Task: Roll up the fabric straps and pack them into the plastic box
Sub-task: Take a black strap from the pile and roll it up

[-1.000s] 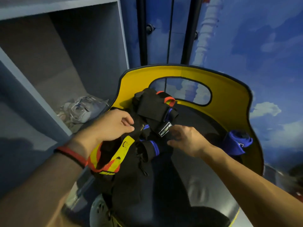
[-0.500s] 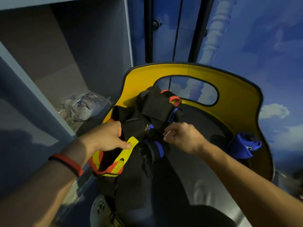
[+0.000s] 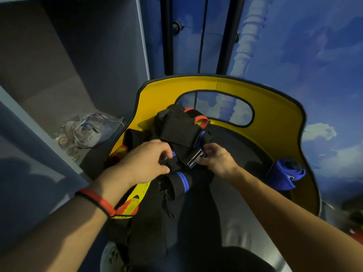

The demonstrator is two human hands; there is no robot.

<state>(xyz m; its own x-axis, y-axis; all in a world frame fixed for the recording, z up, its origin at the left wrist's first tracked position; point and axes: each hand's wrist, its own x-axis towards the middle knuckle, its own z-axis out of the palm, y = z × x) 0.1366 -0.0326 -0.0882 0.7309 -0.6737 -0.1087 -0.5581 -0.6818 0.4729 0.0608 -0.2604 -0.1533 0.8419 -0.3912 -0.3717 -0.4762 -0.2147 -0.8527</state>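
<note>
Where the black straps lay in a heap on the seat of the yellow chair, both hands were down in the pile. One tagged strap near the top had a small black tag with a white edge and white letters, but the letters were too blurry to read. The right hand had its fingers curled round that strap, just beside the tag. The left hand came in from the other side, palm down, with its fingers bent and pinching the black cloth where a blue edge showed. The two hands were close but not touching. A red band sat on the left wrist. Under that arm hung a yellow and red strap with dark writing I could not make out. A blue roll lay by itself at the right side of the seat, well apart from the heap. On the grey shelf to the left was a crinkled plastic bag.
</note>
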